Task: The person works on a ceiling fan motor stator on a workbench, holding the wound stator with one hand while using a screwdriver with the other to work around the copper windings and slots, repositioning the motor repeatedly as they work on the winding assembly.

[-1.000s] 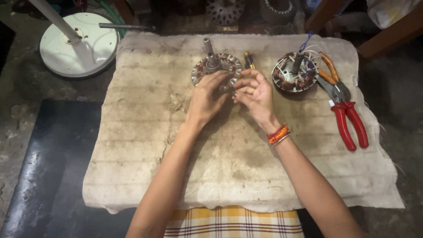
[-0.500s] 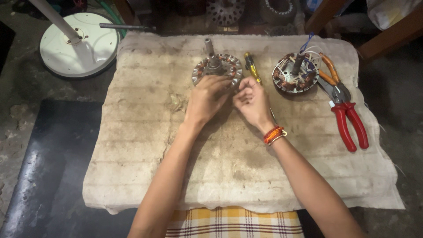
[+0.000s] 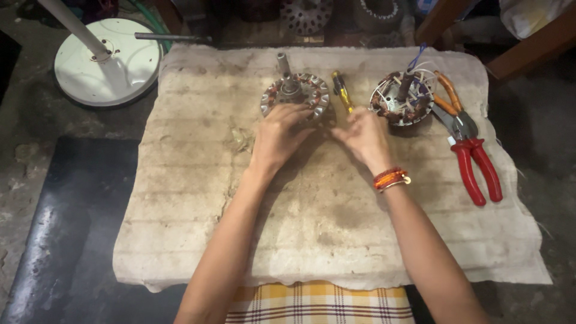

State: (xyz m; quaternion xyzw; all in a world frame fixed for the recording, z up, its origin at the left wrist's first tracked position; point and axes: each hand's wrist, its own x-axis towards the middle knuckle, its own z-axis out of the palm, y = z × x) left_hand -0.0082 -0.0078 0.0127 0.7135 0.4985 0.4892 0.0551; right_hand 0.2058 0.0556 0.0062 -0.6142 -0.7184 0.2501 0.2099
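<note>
Far left, a round white fan base (image 3: 108, 69) lies on the floor, its pole slanting up and away. No packages or labels show. On the dirty cloth (image 3: 324, 240), the left hand (image 3: 279, 135) spreads loosely, fingers apart, tips touching the near rim of the wound stator (image 3: 295, 96). That stator lies flat at the cloth's far middle, its shaft standing upright. Beside it a yellow screwdriver (image 3: 342, 91) points away. The right hand (image 3: 363, 135) curls half closed near the screwdriver's tip; whether it pinches anything, I can't tell. Further right sits a second stator (image 3: 402, 99), then orange-handled pliers (image 3: 450, 102) and red-handled pliers (image 3: 477, 171).
</note>
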